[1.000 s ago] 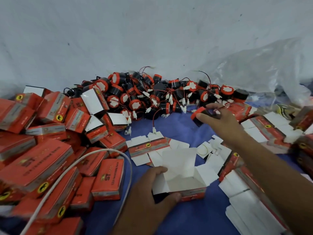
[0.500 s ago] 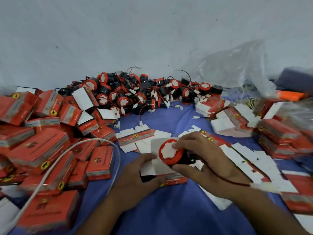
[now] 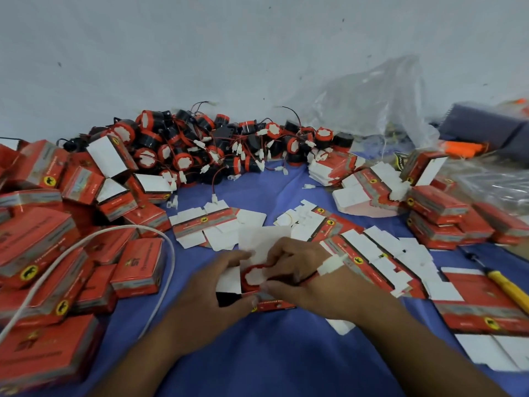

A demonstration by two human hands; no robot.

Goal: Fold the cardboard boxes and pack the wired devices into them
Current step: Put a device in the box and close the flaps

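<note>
Red-and-black round wired device (image 3: 253, 275) now sits in the mouth of the small red-and-white cardboard box (image 3: 272, 305).
A moment ago you held it above. Now the fingers of your right hand (image 3: 312, 279) pinch it and push down, and your left hand (image 3: 206, 293) grips the box on the blue cloth (image 3: 286, 353). Its white plug (image 3: 332, 263) lies outside, so the wire likely goes in next.

Open red-and-white cardboard box (image 3: 264, 240) at centre, white flap raised. Round red-rimmed wired device (image 3: 253, 277) sits in its mouth, white face up. Loose devices (image 3: 223, 150) heaped at 12 o'clock; closed boxes (image 3: 137, 267) at 9; flat blanks (image 3: 380, 253) at 3.
</note>
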